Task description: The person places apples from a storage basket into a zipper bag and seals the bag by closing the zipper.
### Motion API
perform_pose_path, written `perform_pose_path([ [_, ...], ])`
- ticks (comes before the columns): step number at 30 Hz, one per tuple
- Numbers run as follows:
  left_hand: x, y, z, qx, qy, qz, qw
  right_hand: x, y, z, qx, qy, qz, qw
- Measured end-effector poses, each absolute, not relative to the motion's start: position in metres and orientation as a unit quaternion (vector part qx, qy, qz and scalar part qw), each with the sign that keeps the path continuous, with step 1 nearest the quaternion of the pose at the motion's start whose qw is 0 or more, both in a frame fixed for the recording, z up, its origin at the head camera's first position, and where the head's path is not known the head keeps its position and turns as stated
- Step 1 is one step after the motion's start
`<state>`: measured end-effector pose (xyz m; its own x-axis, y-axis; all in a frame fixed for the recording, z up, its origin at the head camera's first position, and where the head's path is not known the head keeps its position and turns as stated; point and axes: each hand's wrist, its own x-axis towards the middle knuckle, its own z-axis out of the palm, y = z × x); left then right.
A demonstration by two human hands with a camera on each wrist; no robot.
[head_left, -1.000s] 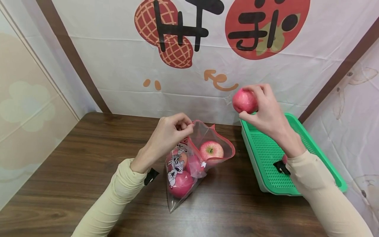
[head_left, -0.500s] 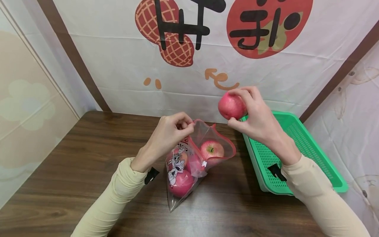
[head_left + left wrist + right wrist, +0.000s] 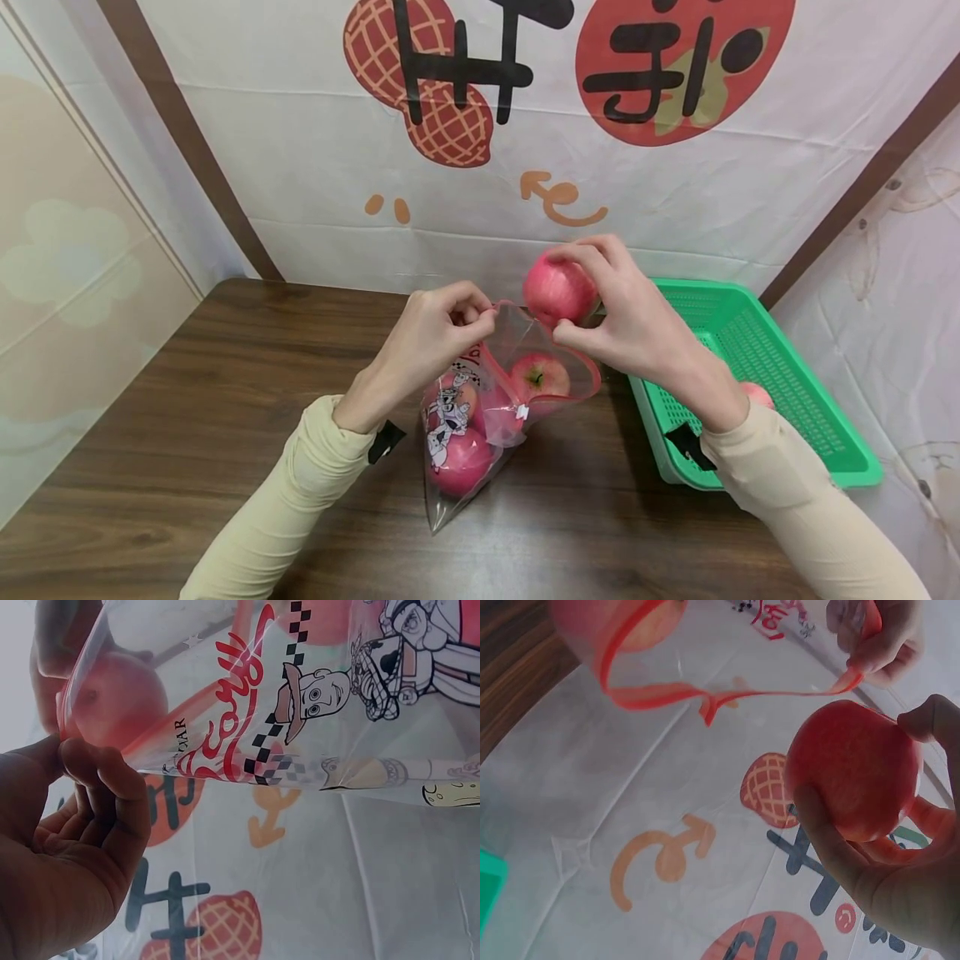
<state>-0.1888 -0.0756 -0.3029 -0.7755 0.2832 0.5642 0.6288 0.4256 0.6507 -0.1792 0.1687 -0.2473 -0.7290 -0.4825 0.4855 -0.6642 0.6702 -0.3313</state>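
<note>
My left hand [image 3: 438, 333] pinches the red rim of a clear zip bag [image 3: 487, 442] printed with cartoon figures. Several red apples lie inside the bag, one [image 3: 538, 377] showing its stem through the open mouth. In my right hand [image 3: 626, 308] is another apple [image 3: 558, 287], gripped between fingers and thumb just above the bag's far rim. The right wrist view shows this apple [image 3: 855, 771] close to the red rim [image 3: 652, 696], apart from the left hand [image 3: 885, 645]. Through the film in the left wrist view, the held apple [image 3: 116, 697] appears behind the pinching fingers.
A green basket [image 3: 795, 350] with a pale outer wall stands to the right on the brown wooden table [image 3: 225, 417]. One apple [image 3: 757, 394] in it shows partly behind the right forearm. A printed white cloth [image 3: 300, 167] hangs behind the table.
My right hand has carried its apple left and down, from over the basket to the bag's mouth. The left hand keeps its pinch on the rim, almost still.
</note>
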Motion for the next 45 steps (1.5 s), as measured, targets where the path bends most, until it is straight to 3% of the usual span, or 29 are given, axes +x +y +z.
perform_pose_path([
  [26,-0.183,-0.075,-0.296,-0.275,-0.822,-0.461,0.192,-0.161,0.149,-0.273,0.369,-0.886,0.268,0.088],
  [39,-0.178,-0.075,-0.293,-0.277,-0.819,-0.463,0.197,-0.160,0.144,-0.288,0.423,-0.861,0.281,-0.024],
  [45,-0.179,-0.075,-0.292,-0.273,-0.819,-0.460,0.206,-0.161,0.147,-0.284,0.470,-0.837,0.280,0.009],
])
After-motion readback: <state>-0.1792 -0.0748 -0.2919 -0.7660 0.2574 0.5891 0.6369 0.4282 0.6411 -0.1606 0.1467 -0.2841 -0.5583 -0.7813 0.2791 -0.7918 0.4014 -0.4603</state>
